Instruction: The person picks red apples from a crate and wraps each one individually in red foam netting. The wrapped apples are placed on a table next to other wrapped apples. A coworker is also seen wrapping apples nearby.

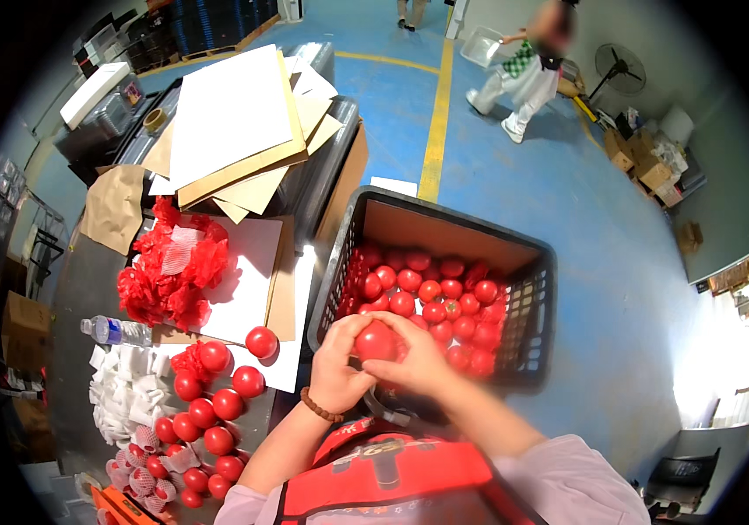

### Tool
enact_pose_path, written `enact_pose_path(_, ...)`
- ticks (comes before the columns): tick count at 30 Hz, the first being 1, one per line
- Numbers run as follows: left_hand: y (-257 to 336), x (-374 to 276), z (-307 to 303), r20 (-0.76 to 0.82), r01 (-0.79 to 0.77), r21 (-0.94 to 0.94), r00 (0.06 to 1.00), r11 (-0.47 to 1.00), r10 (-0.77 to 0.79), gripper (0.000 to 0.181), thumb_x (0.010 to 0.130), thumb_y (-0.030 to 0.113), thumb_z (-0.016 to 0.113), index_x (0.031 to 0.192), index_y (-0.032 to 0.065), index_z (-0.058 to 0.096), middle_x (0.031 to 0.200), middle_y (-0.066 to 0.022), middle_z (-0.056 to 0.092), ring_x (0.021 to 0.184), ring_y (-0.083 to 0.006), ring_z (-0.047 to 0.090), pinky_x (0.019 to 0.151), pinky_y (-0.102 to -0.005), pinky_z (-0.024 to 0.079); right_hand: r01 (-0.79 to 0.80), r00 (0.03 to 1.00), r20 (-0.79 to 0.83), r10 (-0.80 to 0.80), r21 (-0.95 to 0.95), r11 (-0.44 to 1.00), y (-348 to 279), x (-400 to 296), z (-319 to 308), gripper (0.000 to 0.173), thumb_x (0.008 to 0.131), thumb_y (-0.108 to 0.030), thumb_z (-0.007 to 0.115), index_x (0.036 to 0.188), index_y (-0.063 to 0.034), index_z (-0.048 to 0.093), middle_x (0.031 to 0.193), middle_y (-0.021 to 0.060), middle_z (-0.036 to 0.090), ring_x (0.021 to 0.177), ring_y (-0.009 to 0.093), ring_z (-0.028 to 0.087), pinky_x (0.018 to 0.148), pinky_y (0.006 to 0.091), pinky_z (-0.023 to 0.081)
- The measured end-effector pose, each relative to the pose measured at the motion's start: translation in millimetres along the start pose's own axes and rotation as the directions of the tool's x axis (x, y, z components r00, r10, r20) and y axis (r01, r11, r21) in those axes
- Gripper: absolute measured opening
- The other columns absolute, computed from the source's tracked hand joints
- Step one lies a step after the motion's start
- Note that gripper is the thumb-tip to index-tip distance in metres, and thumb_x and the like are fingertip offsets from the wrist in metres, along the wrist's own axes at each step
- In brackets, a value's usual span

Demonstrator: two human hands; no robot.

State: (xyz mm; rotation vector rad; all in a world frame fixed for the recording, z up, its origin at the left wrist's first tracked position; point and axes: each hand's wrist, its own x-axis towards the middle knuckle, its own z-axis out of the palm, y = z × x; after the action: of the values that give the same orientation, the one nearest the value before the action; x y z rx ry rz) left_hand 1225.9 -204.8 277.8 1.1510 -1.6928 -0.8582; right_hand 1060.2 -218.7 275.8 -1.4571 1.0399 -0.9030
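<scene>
Between my left hand (341, 361) and my right hand (420, 357) a round red tomato (376, 341) is held, over the near edge of a black plastic crate (548, 289). Many tomatoes (402, 304) lie inside the crate, with red wrapping along its sides and a cardboard sheet at its far wall. On the dark table to the left, more tomatoes (218, 440) sit loose, and several wear white foam nets (142, 481). Beside them are a heap of white foam pieces (126, 394) and a crumpled pile of red wrapping (174, 269).
A clear plastic bottle (115, 331) lies on the table. Cardboard and white sheets (236, 125) are stacked on black crates at the far left. A person (525, 72) with a translucent bin (481, 46) is on the blue floor; another person's legs show farther off. Boxes and a fan (620, 67) stand at the right wall.
</scene>
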Motion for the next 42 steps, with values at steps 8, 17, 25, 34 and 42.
enact_pose_path(8,-14.1,21.0,41.0,0.236,0.102,-0.104,0.969,0.989,-0.075,0.092,0.07,0.016,0.082,0.144,0.0021,0.03,0.137,-0.0177,0.043,0.117,-0.0273,0.055,0.097,-0.0373,0.047,0.007,0.513,-0.858,0.009,0.014,1.0,0.4,-131.6,-142.5,0.045,0.077,-0.01,0.069,0.12,-0.0065,0.057,0.098,0.0069,0.064,0.085,0.016,0.063,0.075,0.0291,0.053)
enact_pose_path(17,-57.3,69.8,72.3,0.287,0.226,-0.008,0.934,0.974,-0.215,0.056,0.08,0.01,0.072,0.131,0.0023,0.05,0.124,-0.0132,0.056,0.107,-0.0213,0.059,0.09,-0.0331,0.05,-0.099,0.063,-0.909,0.413,0.406,0.908,239.9,-379.7,-174.7,0.04,0.089,-0.025,0.069,0.119,-0.001,0.056,0.09,0.0055,0.063,0.07,0.013,0.057,0.058,0.0268,0.049)
enact_pose_path(25,-84.0,125.4,169.3,0.813,-0.185,0.565,0.287,0.804,-0.506,0.068,0.07,0.031,0.077,0.128,0.0036,0.054,0.125,-0.0182,0.057,0.115,-0.0348,0.055,0.098,-0.0408,0.045,-0.589,-0.201,-0.731,0.653,0.622,0.516,402.5,-471.2,-112.1,0.053,0.075,-0.036,0.078,0.108,0.0018,0.062,0.1,0.0169,0.068,0.093,0.028,0.066,0.083,0.0374,0.05)
enact_pose_path(34,-115.7,65.8,238.2,0.89,-0.679,0.35,0.026,0.645,-0.456,0.057,0.072,0.016,0.069,0.125,0.0108,0.053,0.127,-0.0127,0.055,0.121,-0.0304,0.051,0.098,-0.0416,0.044,-0.897,-0.171,-0.833,0.526,0.352,0.266,372.6,-458.5,-171.6,0.054,0.075,-0.029,0.077,0.113,0.0052,0.06,0.102,0.0165,0.067,0.093,0.029,0.064,0.086,0.0368,0.049)
enact_pose_path(42,-61.5,124.9,177.0,0.861,0.054,0.233,0.453,0.971,-0.231,0.061,0.069,0.024,0.081,0.12,0.0062,0.053,0.109,-0.0157,0.062,0.101,-0.0298,0.063,0.087,-0.0382,0.05,-0.294,0.119,-0.976,0.184,0.142,0.945,168.5,-260.0,-282.4,0.035,0.092,-0.01,0.061,0.123,0.0023,0.053,0.103,0.0115,0.064,0.086,0.012,0.06,0.074,0.0267,0.05)
